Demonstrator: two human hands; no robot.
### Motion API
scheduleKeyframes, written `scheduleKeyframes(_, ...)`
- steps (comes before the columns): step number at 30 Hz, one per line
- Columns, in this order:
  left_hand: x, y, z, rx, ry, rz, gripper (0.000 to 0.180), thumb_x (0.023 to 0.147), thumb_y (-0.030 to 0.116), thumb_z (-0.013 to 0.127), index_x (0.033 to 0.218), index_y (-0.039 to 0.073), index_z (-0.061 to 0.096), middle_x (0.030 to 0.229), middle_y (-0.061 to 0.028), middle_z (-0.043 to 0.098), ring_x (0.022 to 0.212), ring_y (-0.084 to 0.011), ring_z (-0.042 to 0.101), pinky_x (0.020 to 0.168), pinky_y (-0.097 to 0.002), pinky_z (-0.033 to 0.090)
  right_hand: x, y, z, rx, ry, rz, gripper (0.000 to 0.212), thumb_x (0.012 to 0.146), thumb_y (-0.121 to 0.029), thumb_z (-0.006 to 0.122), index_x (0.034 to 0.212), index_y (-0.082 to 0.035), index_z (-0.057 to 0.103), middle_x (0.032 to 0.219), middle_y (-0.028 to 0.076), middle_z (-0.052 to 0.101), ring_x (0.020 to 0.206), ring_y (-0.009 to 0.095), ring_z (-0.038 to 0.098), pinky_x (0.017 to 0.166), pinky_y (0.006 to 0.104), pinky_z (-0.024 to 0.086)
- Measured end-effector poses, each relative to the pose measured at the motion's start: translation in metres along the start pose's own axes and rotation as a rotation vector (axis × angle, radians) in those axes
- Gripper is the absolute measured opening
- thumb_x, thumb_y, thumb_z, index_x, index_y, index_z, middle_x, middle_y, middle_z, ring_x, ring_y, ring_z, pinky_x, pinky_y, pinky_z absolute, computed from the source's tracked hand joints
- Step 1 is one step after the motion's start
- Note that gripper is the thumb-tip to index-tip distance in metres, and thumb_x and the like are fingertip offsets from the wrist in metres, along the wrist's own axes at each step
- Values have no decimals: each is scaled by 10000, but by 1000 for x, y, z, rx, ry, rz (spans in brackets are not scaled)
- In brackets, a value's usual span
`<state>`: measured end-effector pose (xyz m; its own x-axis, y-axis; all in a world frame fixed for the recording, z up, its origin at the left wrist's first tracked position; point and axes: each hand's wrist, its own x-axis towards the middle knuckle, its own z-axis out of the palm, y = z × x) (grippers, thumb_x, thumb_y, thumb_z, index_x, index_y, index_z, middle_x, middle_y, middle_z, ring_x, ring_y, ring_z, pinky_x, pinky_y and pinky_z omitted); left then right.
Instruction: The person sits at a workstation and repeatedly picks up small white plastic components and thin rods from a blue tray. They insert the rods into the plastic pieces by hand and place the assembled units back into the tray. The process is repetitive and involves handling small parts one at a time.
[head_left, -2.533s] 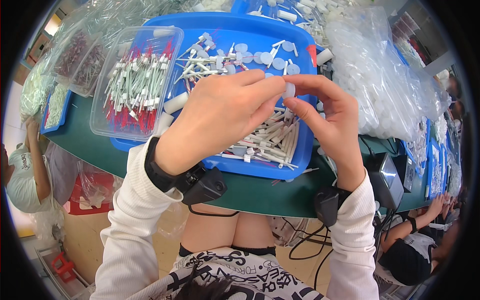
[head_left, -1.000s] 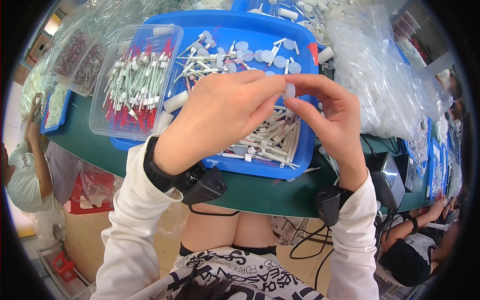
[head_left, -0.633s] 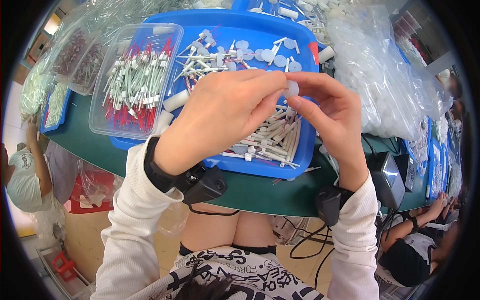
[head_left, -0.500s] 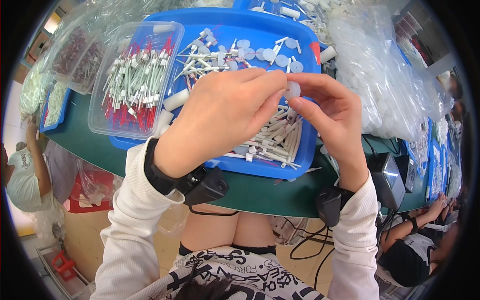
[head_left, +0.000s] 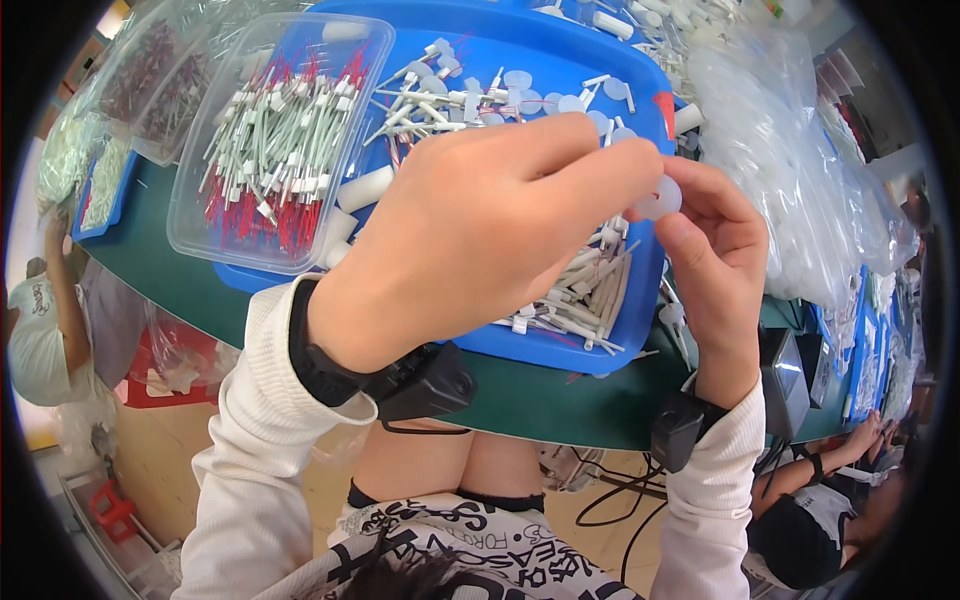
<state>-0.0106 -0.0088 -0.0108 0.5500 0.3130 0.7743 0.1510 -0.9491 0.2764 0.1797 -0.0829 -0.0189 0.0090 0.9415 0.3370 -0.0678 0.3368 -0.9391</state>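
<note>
Right hand point(head_left: 722, 250) pinches a translucent disc point(head_left: 660, 199) over the blue tray point(head_left: 570, 52); left hand point(head_left: 490, 215) bunched at it, grip hidden. One piece in work, apparently unfinished; many loose discs point(head_left: 616, 89) and white tubes point(head_left: 590, 295) in tray. Finished count unclear.

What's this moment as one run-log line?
right hand: pinching translucent disc | left hand: at disc, fingertips hidden | under left hand: blue tray holding white tubes

Smooth, frosted plastic on the disc point(head_left: 662, 200); the blue tray point(head_left: 560, 58) comes in slick, faintly shiny plastic; the tub point(head_left: 183, 225) gleams, clear and glossy; the bag point(head_left: 775, 190) is crinkly, shiny film; the tabletop point(head_left: 560, 415) looks smooth, matt; the sleeves point(head_left: 250, 460) show ribbed cloth!
</note>
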Motion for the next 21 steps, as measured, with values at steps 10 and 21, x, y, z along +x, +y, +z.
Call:
scheduleKeyframes(10,-3,-6,1,135,-7,66,254,668,-39,705,902,53,668,760,-55,598,556,-210,577,467,-298,439,1,0,3,-248,26,-93,293,806,47,683,1096,72,646,1067,126,675,910,157,634,848,290,505)
scheduleKeyframes(21,-2,-2,0,138,-10,53,229,687,-19,713,900,50,664,771,-60,599,563,-221,587,475,-303,452,2,1,3,-342,28,-160,287,780,44,701,1065,48,670,1012,83,691,849,135,619,809,270,496)
